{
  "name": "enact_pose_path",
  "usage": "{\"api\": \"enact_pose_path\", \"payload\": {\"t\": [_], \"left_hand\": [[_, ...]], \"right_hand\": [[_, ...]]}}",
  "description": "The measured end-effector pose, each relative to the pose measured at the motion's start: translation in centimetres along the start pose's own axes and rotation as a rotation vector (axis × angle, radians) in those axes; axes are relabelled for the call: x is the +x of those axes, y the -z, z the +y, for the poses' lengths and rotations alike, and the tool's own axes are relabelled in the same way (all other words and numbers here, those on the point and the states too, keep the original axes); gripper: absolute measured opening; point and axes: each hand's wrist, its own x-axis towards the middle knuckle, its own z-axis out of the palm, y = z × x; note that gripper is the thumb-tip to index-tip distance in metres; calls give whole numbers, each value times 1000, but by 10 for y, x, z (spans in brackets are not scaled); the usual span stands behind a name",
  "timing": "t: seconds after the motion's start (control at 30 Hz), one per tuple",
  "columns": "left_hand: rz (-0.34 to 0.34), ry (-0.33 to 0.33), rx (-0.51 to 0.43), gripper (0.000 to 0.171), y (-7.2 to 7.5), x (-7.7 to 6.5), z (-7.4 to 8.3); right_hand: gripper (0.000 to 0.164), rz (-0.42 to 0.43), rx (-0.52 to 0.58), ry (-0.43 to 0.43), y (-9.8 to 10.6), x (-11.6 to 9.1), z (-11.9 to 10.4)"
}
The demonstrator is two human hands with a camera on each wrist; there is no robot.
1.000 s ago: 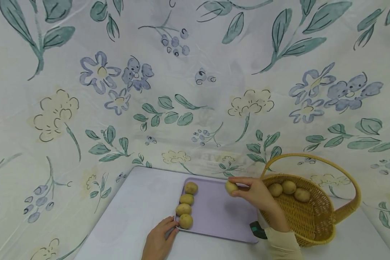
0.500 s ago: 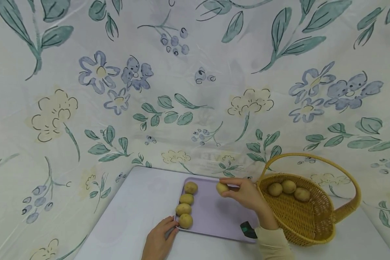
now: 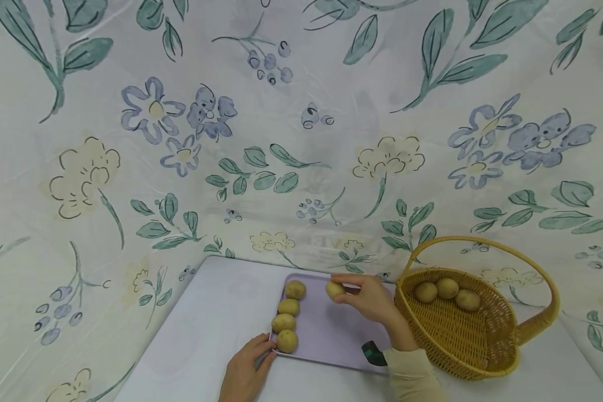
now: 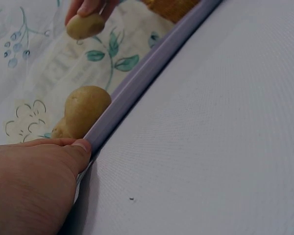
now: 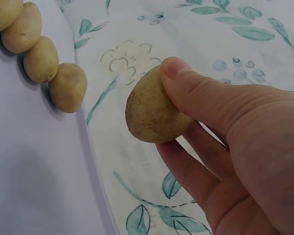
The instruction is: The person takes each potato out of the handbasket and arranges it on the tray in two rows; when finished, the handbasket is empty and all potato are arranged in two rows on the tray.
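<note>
Held potato (image 5: 152, 107) is off the surface, apart from the others, seemingly over the far part of the lavender tray (image 3: 336, 335). I see the right hand (image 3: 367, 298) pinching it, thumb against fingertips. Shallow grip, rounded skin: I'd judge it could twist out if squeezed unevenly. Row of four potatoes (image 3: 287, 320) lines the tray's left edge; a bump from the held one could set them rolling, I think. Left hand (image 3: 248, 365) pinches the near-left corner; a tug there might jolt the row. Wicker basket (image 3: 469, 329) right of the tray, three potatoes (image 3: 448, 288) inside. White desk (image 3: 221, 301) underneath.
</note>
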Motion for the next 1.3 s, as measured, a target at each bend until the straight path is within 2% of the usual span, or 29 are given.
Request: {"api": "enact_pose_path", "payload": {"t": [0.2, 0.53, 0.77, 1.3], "left_hand": [[14, -18, -3, 18, -1, 0, 0], [-4, 4, -14, 17, 1, 1, 3], [-9, 10, -9, 17, 2, 0, 3], [-25, 16, -2, 17, 1, 1, 0]], "right_hand": [[48, 7, -4, -15, -7, 5, 3], [46, 14, -14, 1, -22, 17, 12], [44, 19, 27, -50, -32, 24, 16], [45, 41, 21, -123, -46, 34, 22]]}}
